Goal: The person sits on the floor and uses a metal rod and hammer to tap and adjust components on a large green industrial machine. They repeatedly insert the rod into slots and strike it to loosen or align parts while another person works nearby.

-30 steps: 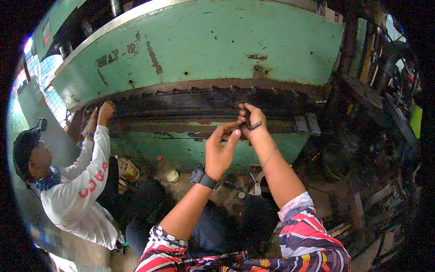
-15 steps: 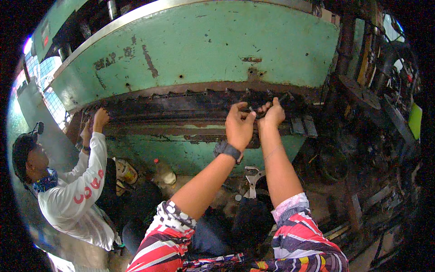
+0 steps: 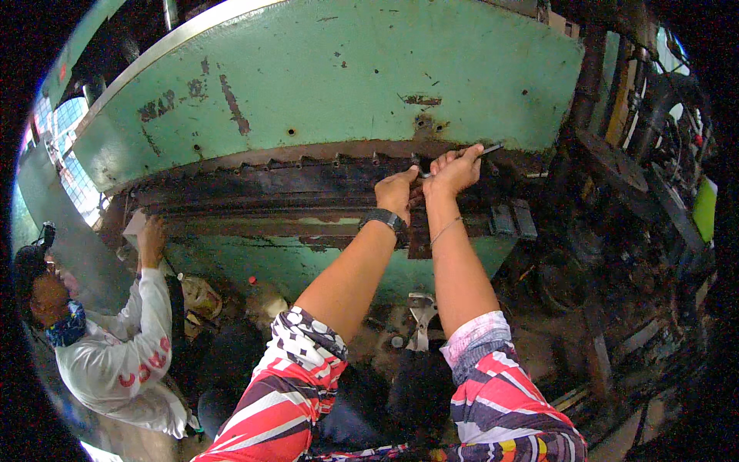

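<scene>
A row of bolts (image 3: 337, 159) runs along the dark clamp bar (image 3: 308, 179) under the green panel of a large machine. My right hand (image 3: 453, 171) is closed around a wrench (image 3: 491, 148), whose grey end sticks out past my fingers at the upper right. The wrench's other end lies between my two hands, close to the bolts. Beside it, my left hand (image 3: 396, 192) is closed with its fingertips up against the bar. What those fingers pinch is hidden.
On the left a co-worker in a white sleeve (image 3: 150, 323) holds a pale block (image 3: 135, 225) by the machine's end. Below my arms are a silver metal bracket (image 3: 422, 319) and a plastic jug (image 3: 202, 296). Dark metal blocks (image 3: 513, 219) sit right of my hands.
My hands have come closer together at the bar, and the wrench now juts out further beyond my right hand. The co-worker's hands have dropped lower, with a pale block showing. The view shifted slightly.
</scene>
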Tool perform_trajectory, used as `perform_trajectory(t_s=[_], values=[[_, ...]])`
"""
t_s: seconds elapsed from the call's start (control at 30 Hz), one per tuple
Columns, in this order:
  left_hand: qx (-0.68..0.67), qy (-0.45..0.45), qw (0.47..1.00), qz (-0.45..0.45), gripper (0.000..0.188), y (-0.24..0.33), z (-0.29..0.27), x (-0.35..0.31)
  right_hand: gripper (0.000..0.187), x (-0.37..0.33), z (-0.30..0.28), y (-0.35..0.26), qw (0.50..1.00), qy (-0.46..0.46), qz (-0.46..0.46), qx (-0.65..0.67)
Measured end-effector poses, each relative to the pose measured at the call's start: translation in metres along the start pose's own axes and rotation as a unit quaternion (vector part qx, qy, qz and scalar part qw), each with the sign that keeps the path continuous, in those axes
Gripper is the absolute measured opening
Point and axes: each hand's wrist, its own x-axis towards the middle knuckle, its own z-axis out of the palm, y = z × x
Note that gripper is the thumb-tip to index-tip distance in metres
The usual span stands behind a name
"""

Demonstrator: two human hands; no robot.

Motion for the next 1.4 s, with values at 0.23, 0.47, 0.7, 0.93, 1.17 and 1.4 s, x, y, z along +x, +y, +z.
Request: perform_trajectory(t_s=[0.23, 0.47, 0.7, 0.93, 1.17, 1.4], values=[[0.135, -0.015, 0.991, 0.019, 0.026, 0.010, -0.028, 0.001, 0.038, -0.024, 0.022, 0.005, 0.988, 0.151, 0.002, -0.013], [0.227, -0.078, 0.970, 0.038, 0.034, 0.018, -0.102, -0.088, 0.041, 0.005, 0.030, 0.017, 0.981, 0.033, -0.149, -0.122], [0.360, 0.016, 0.933, -0.002, 0.030, -0.037, -0.235, -0.172, 0.041, -0.001, 0.015, 0.018, 0.961, -0.048, -0.207, -0.177], [0.567, -0.263, 0.780, 0.026, 0.026, -0.065, -0.206, -0.206, 0.032, 0.054, -0.001, 0.028, 0.841, -0.017, -0.412, -0.350], [0.561, -0.134, 0.658, 0.484, 0.035, 0.014, -0.123, -0.128, 0.027, 0.004, 0.018, 0.023, 0.881, -0.057, -0.319, -0.344], [0.627, -0.300, 0.082, 0.714, 0.036, 0.131, 0.098, 0.031, 0.047, 0.030, -0.011, 0.061, 0.842, -0.174, -0.379, -0.342]])
